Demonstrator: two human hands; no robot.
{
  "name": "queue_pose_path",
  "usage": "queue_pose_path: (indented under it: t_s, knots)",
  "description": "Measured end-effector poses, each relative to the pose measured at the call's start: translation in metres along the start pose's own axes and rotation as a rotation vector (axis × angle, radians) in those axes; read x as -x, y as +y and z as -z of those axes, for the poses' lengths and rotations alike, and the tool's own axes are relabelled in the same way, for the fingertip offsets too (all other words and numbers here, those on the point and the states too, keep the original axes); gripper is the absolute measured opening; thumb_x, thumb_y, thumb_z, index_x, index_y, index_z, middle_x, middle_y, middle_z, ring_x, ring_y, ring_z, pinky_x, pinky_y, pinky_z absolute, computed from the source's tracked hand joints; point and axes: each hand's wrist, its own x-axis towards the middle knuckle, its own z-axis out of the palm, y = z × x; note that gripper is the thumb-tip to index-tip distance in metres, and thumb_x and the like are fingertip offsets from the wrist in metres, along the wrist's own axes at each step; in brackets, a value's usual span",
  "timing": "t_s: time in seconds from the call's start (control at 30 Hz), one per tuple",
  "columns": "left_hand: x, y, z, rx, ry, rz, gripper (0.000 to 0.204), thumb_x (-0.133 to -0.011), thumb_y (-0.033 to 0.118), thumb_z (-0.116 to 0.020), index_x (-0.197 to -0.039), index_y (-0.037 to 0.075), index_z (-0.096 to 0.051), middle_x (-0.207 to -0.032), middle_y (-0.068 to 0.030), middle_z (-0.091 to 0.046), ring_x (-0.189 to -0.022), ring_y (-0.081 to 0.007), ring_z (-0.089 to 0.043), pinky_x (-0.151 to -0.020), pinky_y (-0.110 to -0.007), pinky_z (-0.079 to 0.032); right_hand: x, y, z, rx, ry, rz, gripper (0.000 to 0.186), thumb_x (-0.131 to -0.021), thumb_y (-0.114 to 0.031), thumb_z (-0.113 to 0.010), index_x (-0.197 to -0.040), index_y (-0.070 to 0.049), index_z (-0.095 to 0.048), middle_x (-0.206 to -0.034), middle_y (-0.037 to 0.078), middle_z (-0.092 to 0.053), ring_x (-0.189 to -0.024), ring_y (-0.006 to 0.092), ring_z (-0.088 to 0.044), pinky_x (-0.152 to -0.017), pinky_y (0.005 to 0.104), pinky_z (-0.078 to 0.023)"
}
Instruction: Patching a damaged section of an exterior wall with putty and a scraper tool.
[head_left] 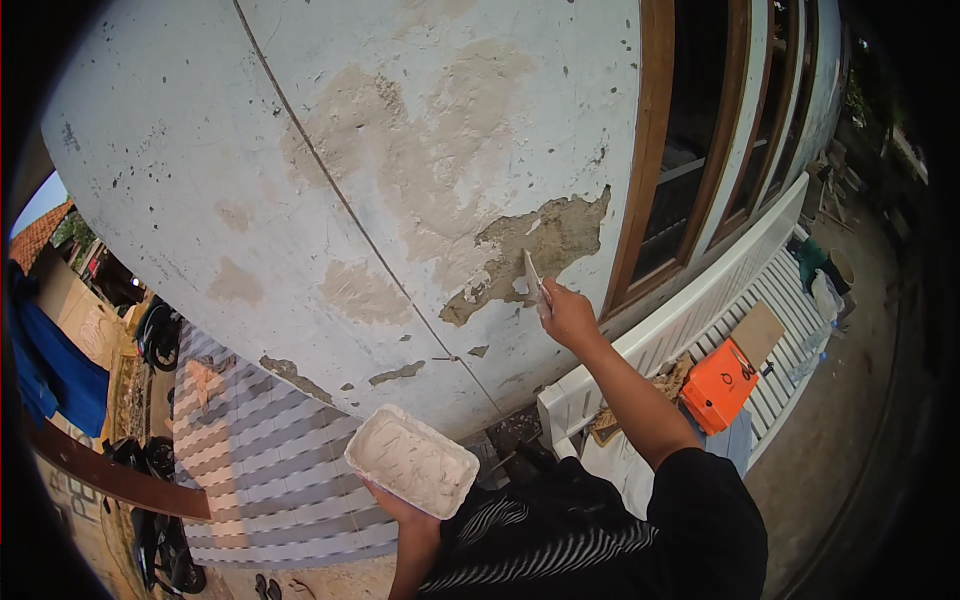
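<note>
My right hand [568,318] is closed round the handle of a putty knife [532,265]. Its blade is against the wall at a bare grey-brown patch [565,235] where the paint has come off. Low in front of me, my left hand [402,503] grips a white rectangular tub [412,460] from below and the side. Pale beige putty fills the tub, its surface marked with ridges. Smoothed beige putty patches [450,130] cover the white wall [200,130] above and left of the blade. Smaller chipped spots show lower down.
A thin cord [320,165] runs slantwise down the wall. Brown-framed windows [655,150] stand to the right. Below them, a white slatted bench [690,320] carries an orange bag [722,385] and a piece of cardboard [757,333]. Striped tiles [290,470] cover the floor at left, near parked motorbikes [160,335].
</note>
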Motion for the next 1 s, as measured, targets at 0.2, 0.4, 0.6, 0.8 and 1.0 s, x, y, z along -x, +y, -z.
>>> queue_pose_path:
  t_s: [0.2,0.4,0.6,0.8,1.0]
  knots:
    - [0.003,-0.002,0.006,0.005,-0.046,-0.003,0.063,-0.09,0.059,-0.036,-0.136,0.016,-0.041,-0.135,-0.0074,-0.046,-0.119,-0.0341,-0.048,-0.096,-0.054,-0.042,-0.017,0.039,0.033,-0.011,0.016,-0.053,0.037,-0.078,-0.011,-0.062,-0.113,-0.001,-0.056,-0.086,0.022,-0.064,-0.082,0.0384,-0.062,-0.072,0.0433,-0.049]
    - [0.004,0.0,0.013,0.03,-0.009,-0.06,0.063,-0.09,0.058,-0.037,-0.136,0.016,-0.04,-0.135,-0.0081,-0.046,-0.118,-0.035,-0.049,-0.096,-0.054,-0.042,-0.038,0.046,0.07,-0.029,0.342,-0.292,0.036,-0.082,-0.012,-0.059,-0.115,0.0,-0.054,-0.087,0.022,-0.064,-0.082,0.0389,-0.062,-0.073,0.0426,-0.049]
    - [0.002,-0.007,0.007,0.051,-0.041,-0.019,0.064,-0.089,0.06,-0.038,-0.136,0.016,-0.04,-0.135,-0.0082,-0.046,-0.119,-0.0346,-0.048,-0.097,-0.055,-0.041,-0.006,0.0,0.022,0.094,-0.178,0.22,0.015,-0.083,-0.015,-0.054,-0.093,-0.007,-0.047,-0.078,0.019,-0.062,-0.073,0.0383,-0.061,-0.065,0.0466,-0.049]
    - [0.004,-0.018,0.01,0.052,-0.001,-0.057,0.064,-0.089,0.061,-0.036,-0.135,0.016,-0.041,-0.135,-0.0073,-0.047,-0.119,-0.0339,-0.048,-0.096,-0.054,-0.041,-0.039,0.05,0.062,-0.145,0.219,-0.268,0.018,-0.083,-0.012,-0.056,-0.099,-0.004,-0.054,-0.079,0.019,-0.063,-0.077,0.0379,-0.063,-0.068,0.0442,-0.048]
    - [0.002,-0.034,0.008,0.055,0.013,-0.076,0.064,-0.09,0.06,-0.033,-0.136,0.016,-0.041,-0.135,-0.0066,-0.046,-0.119,-0.0334,-0.048,-0.097,-0.052,-0.041,-0.037,0.025,0.063,-0.095,0.198,-0.282,0.015,-0.086,-0.014,-0.055,-0.096,-0.003,-0.053,-0.078,0.021,-0.062,-0.075,0.0409,-0.061,-0.068,0.0451,-0.048]
